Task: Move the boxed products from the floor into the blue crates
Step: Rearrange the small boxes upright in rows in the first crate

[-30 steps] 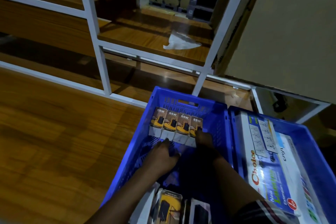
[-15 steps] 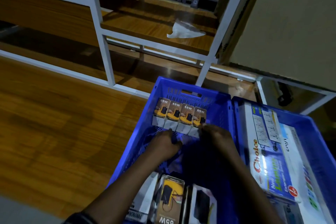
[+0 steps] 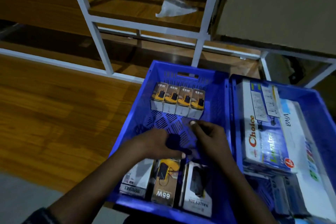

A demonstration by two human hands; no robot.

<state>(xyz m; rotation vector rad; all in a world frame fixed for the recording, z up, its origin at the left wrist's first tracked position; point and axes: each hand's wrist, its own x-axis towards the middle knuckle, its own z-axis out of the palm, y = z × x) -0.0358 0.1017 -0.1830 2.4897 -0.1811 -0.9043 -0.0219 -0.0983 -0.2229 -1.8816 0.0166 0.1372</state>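
A blue crate stands on the floor in front of me. Several "65W" charger boxes stand in a row against its far wall. At its near end lie a white box, a yellow "65W" box and a white "HALLEY 20K" box. My left hand and my right hand hover over the crate's bare middle, fingers loosely curled, holding nothing. A second blue crate to the right holds a large "Choice" extension box.
A white metal shelf frame with wooden boards stands behind the crates. A crumpled plastic wrapper lies on its board. A big cardboard carton sits on the rack at upper right. Wooden floor stretches to the left.
Both hands have drawn back from the row of 65W boxes toward the middle of the crate. The row stays in place against the far wall.
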